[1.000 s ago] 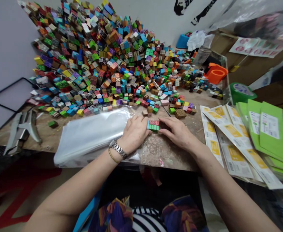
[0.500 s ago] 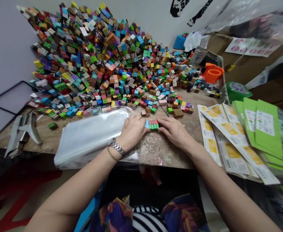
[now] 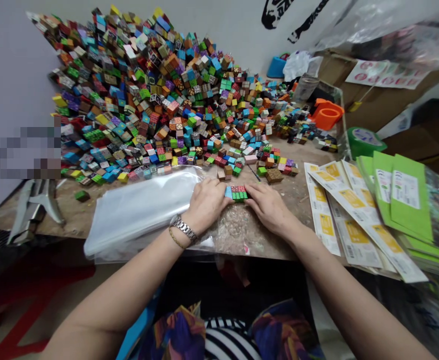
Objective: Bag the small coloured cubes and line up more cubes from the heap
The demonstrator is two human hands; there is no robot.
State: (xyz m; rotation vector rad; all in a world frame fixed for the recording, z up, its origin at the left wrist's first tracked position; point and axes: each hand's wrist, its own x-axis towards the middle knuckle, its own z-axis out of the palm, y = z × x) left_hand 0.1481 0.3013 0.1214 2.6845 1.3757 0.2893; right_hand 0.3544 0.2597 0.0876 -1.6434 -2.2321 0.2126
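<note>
Between my two hands lies a short block of small printed cubes (image 3: 239, 193) at the near middle of the table. Light blue shows at its left end, with red patterned faces behind and green ones in front. My left hand (image 3: 209, 199) closes on the left end, fingers bent and thumb along the near side. From the other end my right hand (image 3: 267, 204) grips the same block with thumb and fingers. Parts of the cubes are hidden under the fingertips. A stack of clear plastic bags (image 3: 137, 212) lies beneath and beside my left wrist.
A tall heap of loose coloured cubes (image 3: 159, 95) fills the back of the table (image 3: 242, 232). Sticker sheets (image 3: 354, 215) and green booklets (image 3: 410, 197) lie at right, near green tape (image 3: 365, 142) and an orange holder (image 3: 327, 115). A metal hand tool (image 3: 35, 207) sits at left.
The view has shifted slightly, so things at the right sit a little further left. Both hands stay on the same block of cubes, almost unmoved.
</note>
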